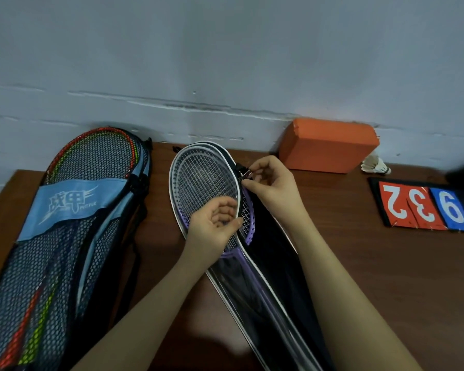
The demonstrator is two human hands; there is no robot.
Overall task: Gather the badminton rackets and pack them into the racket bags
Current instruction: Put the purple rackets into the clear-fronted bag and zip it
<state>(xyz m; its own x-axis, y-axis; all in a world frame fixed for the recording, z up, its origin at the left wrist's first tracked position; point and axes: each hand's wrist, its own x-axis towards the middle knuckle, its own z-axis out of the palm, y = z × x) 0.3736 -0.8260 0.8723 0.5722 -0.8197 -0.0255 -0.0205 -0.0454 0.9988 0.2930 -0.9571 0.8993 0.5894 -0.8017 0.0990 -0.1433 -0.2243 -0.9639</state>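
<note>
Our left hand [212,226] pinched the edge of the dark bag [276,263] on the brown table [373,263], right over the purple rackets [206,188] inside. Our right hand [268,183] pinched the zipper pull [243,174]. On the left lay a blue mesh bag [65,236] with red and green rackets [97,156]. Farther back sat number cards [421,207], an orange block [327,145] and a shuttlecock [375,166].

Bare table [359,263] between dark bag [276,263], scoreboard [423,207]
</note>
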